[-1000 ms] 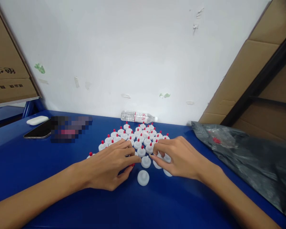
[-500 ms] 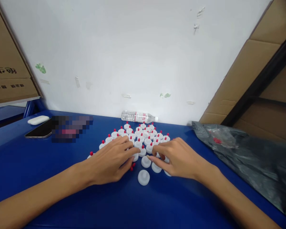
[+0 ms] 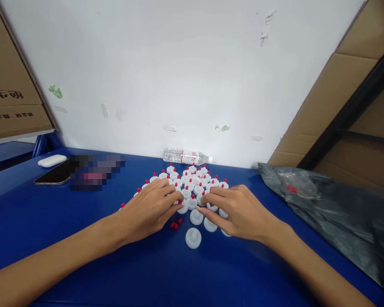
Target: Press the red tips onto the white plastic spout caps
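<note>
Fingertips of the left hand point(image 3: 149, 204) seem, half hidden, to pinch a small red plastic tip point(image 3: 179, 202) atop a round white plastic disc point(image 3: 184, 209); the right hand point(image 3: 241, 209) holds thumb and forefinger apart. A low left thumb could scatter the loose red plastic tips point(image 3: 176, 226) nearby.

Approx. 30 wht caps point(image 3: 196, 217), 3 loose red tips point(image 3: 176, 226), 1 btl point(image 3: 173, 156), 1 ph. point(image 3: 53, 175)

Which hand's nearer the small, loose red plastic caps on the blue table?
Left. The left hand is close beside the caps, fingertips just beyond them; the right hand is farther off, to their right, thumb by a round white plastic piece.
</note>
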